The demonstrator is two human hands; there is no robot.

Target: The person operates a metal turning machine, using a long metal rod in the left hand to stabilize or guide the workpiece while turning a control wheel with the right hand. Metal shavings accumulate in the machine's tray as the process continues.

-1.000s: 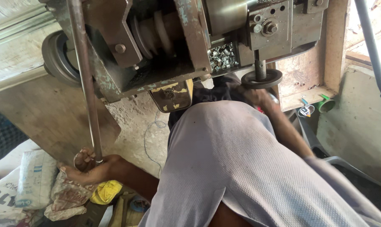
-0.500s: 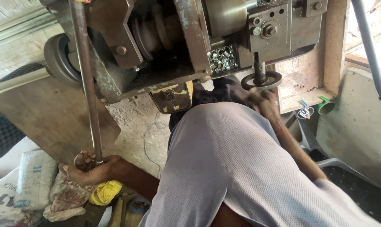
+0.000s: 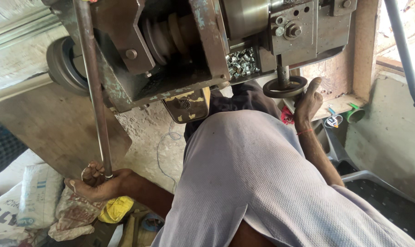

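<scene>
**Both hands on an old lathe, torso blocking the middle**

The left hand (image 3: 95, 183) curls its fingers around the lower end of a long steel bar (image 3: 94, 87) that slants down from the top edge of the view; the thumb side is hidden behind the bar, so how tightly it grips cannot be told. The right hand (image 3: 308, 98) reaches up beside a dark round handwheel (image 3: 284, 87), fingers pressed together and touching its rim on the right. The handwheel hangs on a short shaft under the worn grey-green lathe body (image 3: 198, 50), where a stepped pulley (image 3: 166, 34) and a heap of small shiny metal pieces (image 3: 241, 61) show.

The person's own grey-shirted torso (image 3: 262, 183) fills the centre and covers most of the floor and both upper arms. The machine's top is cut off by the frame, as is a grey pipe (image 3: 402, 50) at the right.

Below the left hand lie a white woven sack (image 3: 38, 194) with blue and green print, crumpled cloth, and a yellow rag (image 3: 116, 209). Near the right forearm sit a green funnel-like cup (image 3: 355, 113) on a ledge and a dark plastic crate (image 3: 390, 201)
</scene>
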